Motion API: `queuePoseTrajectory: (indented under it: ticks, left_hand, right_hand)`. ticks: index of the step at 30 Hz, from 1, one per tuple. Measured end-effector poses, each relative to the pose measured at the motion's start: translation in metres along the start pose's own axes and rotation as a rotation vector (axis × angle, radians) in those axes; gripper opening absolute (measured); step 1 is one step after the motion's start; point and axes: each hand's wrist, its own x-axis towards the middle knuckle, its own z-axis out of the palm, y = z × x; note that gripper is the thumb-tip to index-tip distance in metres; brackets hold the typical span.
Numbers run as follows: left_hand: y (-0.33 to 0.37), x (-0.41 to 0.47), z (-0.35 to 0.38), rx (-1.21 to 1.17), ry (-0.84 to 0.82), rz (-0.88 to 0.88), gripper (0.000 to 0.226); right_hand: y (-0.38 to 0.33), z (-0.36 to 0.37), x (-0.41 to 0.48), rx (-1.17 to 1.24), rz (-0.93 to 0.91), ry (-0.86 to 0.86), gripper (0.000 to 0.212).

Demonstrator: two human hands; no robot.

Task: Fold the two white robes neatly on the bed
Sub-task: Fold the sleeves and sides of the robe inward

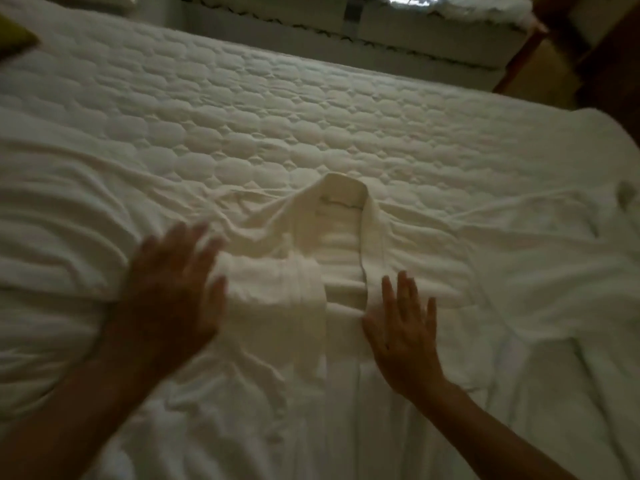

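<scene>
Dim light falls across a wide bed (214, 109) covered with a white quilted pad stitched in rounded cells, smooth toward the far edge and wrinkled nearer the viewer. At far left, a small yellow-green corner of fabric (14, 38) lies at the bed's edge; what it belongs to cannot be told. Left of centre, the left hand (173, 289) is spread flat with fingers apart, palm down, its outline blurred; it grips nothing, and its fingertips lie at the edge of a folded-in sleeve (273, 289) of the robe. At centre, the first white robe (343, 258) lies flat on the bed with its collar (341, 194) pointing toward the far edge and its front bands running down toward the viewer; the left sleeve is folded across the chest, nearly reaching the front band. Just right of that band, the right hand (403, 336) lies open and flat on the robe's front panel, fingers extended and slightly apart, holding nothing. Farther right, the second white robe (554, 265) lies loosely spread and creased on the bed, beside the first. Beyond the far edge, a second mattress (415, 32) and a dark wooden piece (609, 64) stand at upper right.
</scene>
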Motion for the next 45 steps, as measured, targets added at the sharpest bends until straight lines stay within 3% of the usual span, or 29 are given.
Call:
queuePoseTrajectory:
  ticks: [3,7,11,14,17,21,27,32,34,36,40,43,45]
  left_hand:
    - [0.095,-0.015,0.055,-0.077,-0.424,0.099,0.072]
    - [0.123,-0.013,0.114,-0.131,-0.675,-0.063,0.085]
    - [0.121,0.006,0.113,0.005,-0.668,-0.058,0.107]
    - [0.128,0.026,0.11,-0.002,-0.672,-0.159,0.086]
    - [0.151,0.028,0.107,0.025,-0.65,-0.229,0.076]
    - [0.156,0.038,0.088,-0.015,-0.363,-0.258,0.053]
    - [0.106,0.114,0.075,0.001,-0.097,-0.278,0.041]
    - [0.072,0.166,0.103,0.103,-0.18,-0.249,0.047]
    - [0.053,0.173,0.123,0.141,-0.266,-0.291,0.061]
    - [0.037,0.171,0.137,0.144,-0.235,-0.296,0.078]
    - [0.019,0.184,0.128,0.05,-0.116,-0.36,0.067]
    - [0.024,0.195,0.132,0.212,-0.141,-0.157,0.053]
    - [0.027,0.208,0.133,0.191,-0.123,-0.079,0.04]
  right_hand:
    - [-0.016,0.032,-0.002,-0.021,-0.1,-0.217,0.073]
    - [-0.009,0.04,0.011,0.06,-0.134,-0.281,0.076]
    - [0.018,0.006,0.022,0.348,-0.176,-0.431,0.072]
    - [0.059,-0.025,0.016,0.608,-0.068,-0.255,0.054]
    - [0.118,-0.037,-0.002,0.521,-0.035,-0.094,0.037]
    - [0.176,-0.047,-0.012,0.427,0.01,-0.114,0.028]
    - [0.156,-0.042,0.09,0.255,-0.092,0.07,0.029]
    - [0.095,-0.027,0.193,0.195,-0.057,0.12,0.04]
    - [0.082,-0.013,0.214,0.082,-0.054,0.074,0.043]
    - [0.08,0.004,0.218,0.04,-0.038,0.025,0.044]
    - [0.082,0.012,0.225,0.044,0.039,-0.024,0.045]
    - [0.081,0.006,0.242,0.016,-0.004,-0.143,0.049]
    - [0.078,-0.002,0.254,-0.005,-0.068,-0.145,0.044]
